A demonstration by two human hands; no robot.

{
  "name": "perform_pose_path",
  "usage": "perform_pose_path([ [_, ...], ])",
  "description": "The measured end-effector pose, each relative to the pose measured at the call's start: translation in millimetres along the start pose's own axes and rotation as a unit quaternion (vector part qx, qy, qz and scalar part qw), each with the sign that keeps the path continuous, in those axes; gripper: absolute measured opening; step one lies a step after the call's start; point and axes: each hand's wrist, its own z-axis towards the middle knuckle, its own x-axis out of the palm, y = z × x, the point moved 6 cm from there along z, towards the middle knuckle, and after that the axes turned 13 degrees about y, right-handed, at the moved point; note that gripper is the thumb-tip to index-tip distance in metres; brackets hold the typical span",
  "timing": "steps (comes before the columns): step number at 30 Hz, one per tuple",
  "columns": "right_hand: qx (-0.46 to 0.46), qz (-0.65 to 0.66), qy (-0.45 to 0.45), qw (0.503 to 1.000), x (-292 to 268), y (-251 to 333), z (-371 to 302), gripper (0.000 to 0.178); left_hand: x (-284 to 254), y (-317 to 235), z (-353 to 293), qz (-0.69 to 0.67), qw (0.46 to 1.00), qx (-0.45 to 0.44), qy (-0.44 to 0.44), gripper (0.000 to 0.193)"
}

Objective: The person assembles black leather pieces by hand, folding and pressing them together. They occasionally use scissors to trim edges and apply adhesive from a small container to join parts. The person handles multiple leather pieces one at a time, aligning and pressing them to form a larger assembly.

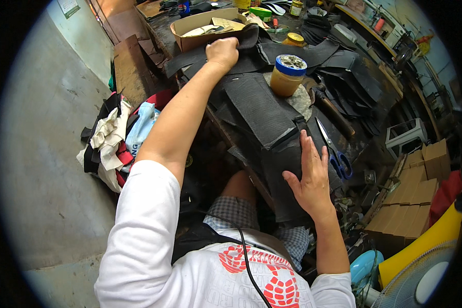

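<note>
My left hand (222,53) reaches far across the table, its fingers closed on the edge of a black sheet piece (249,38) beside a cardboard box. Stretched out and slightly spread, the fingers of my right hand (313,179) rest against black sheet material (282,177) at the near edge. A stack of black textured panels (256,108) lies between the two hands. To the right of my right fingers are scissors (333,151) with blue handles. A jar (287,77) of amber paste with a blue-rimmed lid stands behind the stack.
A wooden-handled hammer (336,115) lies beside the jar. Scraps fill the cardboard box (182,31). More black cut pieces (346,90) spread to the right. Fabric scraps (110,136) pile at the left; brown cartons (408,192) and a fan (426,280) stand at the right.
</note>
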Motion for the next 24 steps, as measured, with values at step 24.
perform_pose_path([
  [24, 0.03, 0.646, -0.167, 0.744, -43, 2, 15, 0.101, -108, -124, -299, -0.342, 0.881, 0.324, -0.037, 0.056],
])
